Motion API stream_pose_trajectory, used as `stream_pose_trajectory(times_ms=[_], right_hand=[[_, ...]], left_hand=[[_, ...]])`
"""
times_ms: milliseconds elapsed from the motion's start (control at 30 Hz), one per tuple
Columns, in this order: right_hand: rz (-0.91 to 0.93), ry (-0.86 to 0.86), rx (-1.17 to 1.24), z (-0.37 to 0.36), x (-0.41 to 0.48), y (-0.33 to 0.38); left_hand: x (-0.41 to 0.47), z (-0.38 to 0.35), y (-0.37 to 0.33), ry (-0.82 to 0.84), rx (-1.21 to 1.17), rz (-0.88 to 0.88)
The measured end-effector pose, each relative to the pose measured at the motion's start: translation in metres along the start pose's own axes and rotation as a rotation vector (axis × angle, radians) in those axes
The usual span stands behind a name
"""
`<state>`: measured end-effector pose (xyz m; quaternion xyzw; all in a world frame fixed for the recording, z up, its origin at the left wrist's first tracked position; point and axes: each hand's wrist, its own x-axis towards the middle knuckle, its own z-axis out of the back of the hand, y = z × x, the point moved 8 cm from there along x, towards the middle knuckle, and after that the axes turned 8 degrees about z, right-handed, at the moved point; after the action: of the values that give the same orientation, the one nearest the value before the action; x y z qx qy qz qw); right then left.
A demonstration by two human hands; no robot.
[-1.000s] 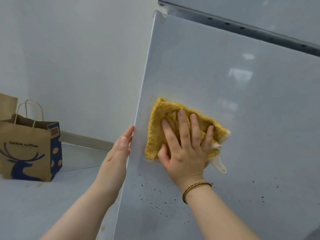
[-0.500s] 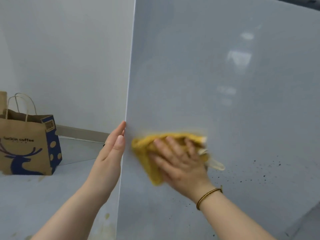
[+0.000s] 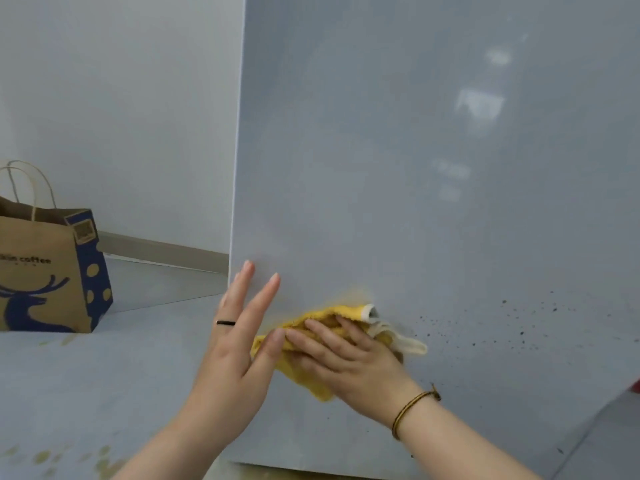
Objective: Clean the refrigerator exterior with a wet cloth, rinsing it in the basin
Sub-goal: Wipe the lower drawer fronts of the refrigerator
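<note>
The yellow cloth (image 3: 323,316) is bunched up low on the grey side of the refrigerator (image 3: 415,168), near that panel's left edge. Its longer stretch runs across the panel, rising a little to the right, and its white-trimmed end with a pale loop (image 3: 403,339) points right, toward a scatter of dark specks (image 3: 519,327) on the panel. The right hand (image 3: 349,358) lies flat on top of the cloth, fingers straight and close together, pointing left and slightly up, pressing the cloth against the panel rather than curling round it; a thin cord bracelet (image 3: 414,407) sits on its wrist. The left hand (image 3: 235,348) is spread wide with its fingers straight and pointing up, holding nothing, over the panel's left edge; whether the palm touches the panel cannot be told. Its thumb tip is just beside the right fingertips, over the cloth, and a dark ring (image 3: 225,322) is on one finger. To the left, well apart, a brown paper bag (image 3: 45,271) with a blue deer print stands on the pale floor (image 3: 104,375) by the white wall (image 3: 121,98).
</note>
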<state>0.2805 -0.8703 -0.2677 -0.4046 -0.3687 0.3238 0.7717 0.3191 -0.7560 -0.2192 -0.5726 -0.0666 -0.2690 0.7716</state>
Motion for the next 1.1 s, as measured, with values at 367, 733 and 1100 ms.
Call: stream_pose_trajectory(times_ms=[367, 733, 1100], right_hand=[[-0.867, -0.196, -0.003, 0.016, -0.071, -0.055], [-0.788, -0.001, 0.041, -0.006, -0.106, 0.003], [-1.277, -0.206, 0.064, -0.014, -0.140, -0.006]], left_hand=[[0.003, -0.022, 0.008, -0.097, 0.285, -0.041], [-0.007, -0.047, -0.001, -0.085, 0.522, -0.218], [-0.009, -0.083, 0.002, -0.135, 0.600, -0.248]])
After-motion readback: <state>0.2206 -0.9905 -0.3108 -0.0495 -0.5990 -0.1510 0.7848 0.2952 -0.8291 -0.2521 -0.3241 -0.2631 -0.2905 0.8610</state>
